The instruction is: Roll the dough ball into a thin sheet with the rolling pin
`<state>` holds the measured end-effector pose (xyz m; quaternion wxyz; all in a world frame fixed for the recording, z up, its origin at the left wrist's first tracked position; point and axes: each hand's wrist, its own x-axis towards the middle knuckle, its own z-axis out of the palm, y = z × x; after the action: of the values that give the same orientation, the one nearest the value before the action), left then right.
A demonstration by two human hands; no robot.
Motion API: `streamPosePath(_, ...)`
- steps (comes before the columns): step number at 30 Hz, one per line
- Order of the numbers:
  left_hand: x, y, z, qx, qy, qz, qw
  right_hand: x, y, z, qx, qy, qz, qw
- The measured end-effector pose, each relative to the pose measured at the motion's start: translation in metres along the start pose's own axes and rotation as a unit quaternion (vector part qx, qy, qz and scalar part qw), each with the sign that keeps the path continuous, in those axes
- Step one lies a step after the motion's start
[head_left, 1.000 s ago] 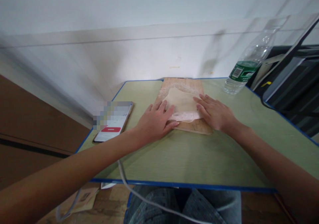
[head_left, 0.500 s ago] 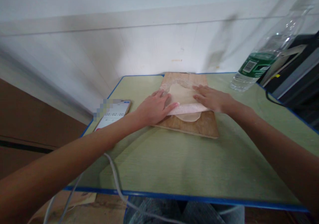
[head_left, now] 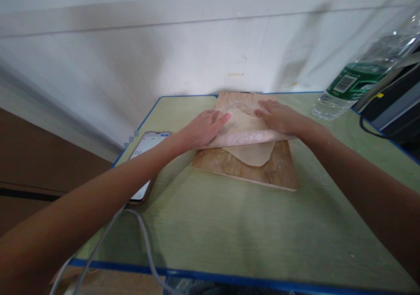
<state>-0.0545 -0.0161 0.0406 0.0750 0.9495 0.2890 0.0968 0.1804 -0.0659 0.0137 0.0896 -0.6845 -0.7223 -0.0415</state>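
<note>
A flour-dusted rolling pin (head_left: 246, 138) lies crosswise over a flat sheet of dough (head_left: 254, 154) on a wooden board (head_left: 275, 168). The dough shows on both sides of the pin, with a rounded near edge. My left hand (head_left: 208, 126) rests over the pin's left end, fingers stretched forward and thumb pointing inward above the dough. Over the right end lies my right hand (head_left: 277, 114), its fingers extended flat past the pin. Neither hand wraps round it; the pin sits beneath the heels of the hands or wrists. Both pin ends are partly hidden.
A phone (head_left: 141, 192) lies left of the board, partly behind my left forearm. A white cable (head_left: 146, 233) loops near it. At the back right stands a clear water bottle (head_left: 349, 87) with a green label. The green table (head_left: 229, 225) has a blue edge and meets a white wall.
The hands have slid forward relative to the pin, which now lies nearer my wrists. More dough and board show on the near side. The camera view has shifted slightly.
</note>
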Motion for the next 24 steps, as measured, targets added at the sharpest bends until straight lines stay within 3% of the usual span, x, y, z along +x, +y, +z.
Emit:
streamPosePath(4, -0.001, 0.004, -0.002, -0.026, -0.006, -0.025, 0.999, 0.0, -0.002, -0.002, 0.003, -0.019, 0.032, 0.999)
streamPosePath(15, -0.004, 0.002, 0.006, 0.023, -0.031, 0.003, 0.999, -0.005, 0.0, -0.001, 0.008, -0.07, 0.016, 0.997)
streamPosePath(21, -0.013, 0.01, 0.006, 0.03, -0.042, -0.038, 0.998, -0.015, 0.001, -0.002, 0.003, -0.072, -0.011, 0.997)
streamPosePath(24, -0.022, 0.016, 0.006, 0.049, -0.044, -0.043, 0.997, -0.027, -0.009, -0.006, -0.008, -0.065, 0.007, 0.998)
